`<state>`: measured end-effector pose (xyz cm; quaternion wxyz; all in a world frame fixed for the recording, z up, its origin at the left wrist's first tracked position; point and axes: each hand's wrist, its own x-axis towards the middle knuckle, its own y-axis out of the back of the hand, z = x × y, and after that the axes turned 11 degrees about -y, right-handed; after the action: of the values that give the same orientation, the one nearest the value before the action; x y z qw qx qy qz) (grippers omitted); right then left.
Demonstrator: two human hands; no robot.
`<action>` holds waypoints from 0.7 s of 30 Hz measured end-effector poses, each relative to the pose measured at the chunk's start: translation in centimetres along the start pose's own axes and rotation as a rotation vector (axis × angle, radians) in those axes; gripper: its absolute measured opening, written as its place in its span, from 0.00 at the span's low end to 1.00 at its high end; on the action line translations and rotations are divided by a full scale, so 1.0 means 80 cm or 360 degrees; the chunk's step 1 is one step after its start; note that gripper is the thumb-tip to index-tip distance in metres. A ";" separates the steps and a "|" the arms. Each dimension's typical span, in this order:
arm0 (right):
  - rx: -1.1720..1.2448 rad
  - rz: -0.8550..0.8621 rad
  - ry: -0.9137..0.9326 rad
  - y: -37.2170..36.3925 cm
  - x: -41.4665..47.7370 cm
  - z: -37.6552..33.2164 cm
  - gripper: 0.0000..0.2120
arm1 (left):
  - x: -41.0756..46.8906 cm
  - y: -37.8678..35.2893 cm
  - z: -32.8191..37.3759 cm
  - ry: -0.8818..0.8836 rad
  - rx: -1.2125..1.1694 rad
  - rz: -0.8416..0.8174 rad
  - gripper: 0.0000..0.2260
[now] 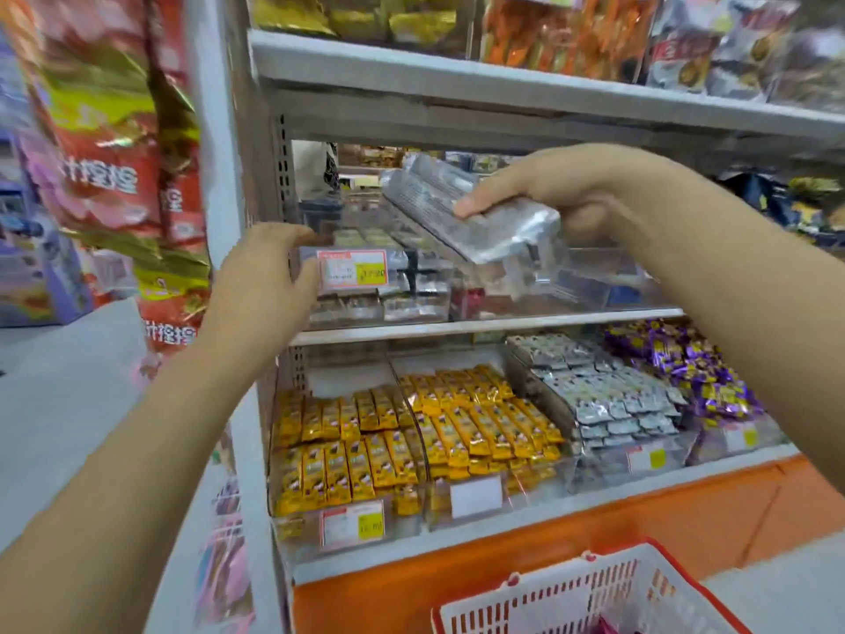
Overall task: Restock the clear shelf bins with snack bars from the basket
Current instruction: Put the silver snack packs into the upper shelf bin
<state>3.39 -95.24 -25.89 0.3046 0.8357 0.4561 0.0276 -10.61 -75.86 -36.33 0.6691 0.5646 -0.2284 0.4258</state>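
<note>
Both hands up at the shelving. The right hand (pixel 544 199) gripped a bundle of silver bars (pixel 462 212), thumb on top, fingers underneath. The bundle was tilted, its far end raised toward 11 o'clock, and held over the middle shelf (pixel 457 327), just above frame centre at about 12 o'clock.

The left hand (pixel 267 276), at 9 o'clock of the bundle, gripped the front left corner of a clear bin (pixel 402 260) on that shelf, fingers curled over the top edge, thumb beside a price label (pixel 352 266). Dark and silver wrapped bars showed through the bin's front wall.

On the lower shelf (pixel 411 549), at 6 o'clock of the hands, clear bins stood side by side: two with yellow bars (pixel 347 446), then silver packets (pixel 608 400), then purple sweets (pixel 686 372) at the 3 o'clock end. An orange panel (pixel 571 537) ran under it.

The basket (pixel 548 597), white mesh with a red rim, sat at 5 o'clock by the frame's bottom edge; its contents could not be made out.

Red and gold hanging bags (pixel 114 130) were at 10 o'clock, blurred. The top shelf (pixel 411 70) at 12 o'clock carried more packets.
</note>
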 end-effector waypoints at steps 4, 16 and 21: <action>-0.0095 0.0164 -0.0064 -0.003 0.073 -0.058 0.07 | 0.011 -0.010 -0.041 -0.0180 0.0214 -0.0221 0.18; -0.0576 0.0392 -0.0084 -0.097 0.206 -0.144 0.07 | 0.016 -0.004 -0.078 -0.0344 0.0116 -0.0302 0.22; -0.0825 0.0492 -0.0070 -0.111 0.240 -0.151 0.08 | 0.013 -0.006 -0.078 -0.0392 0.0097 -0.0312 0.23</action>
<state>4.01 -70.91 -25.31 0.5098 0.7900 0.2946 0.1710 -10.77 -69.58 -37.36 0.6570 0.6521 -0.2395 0.2927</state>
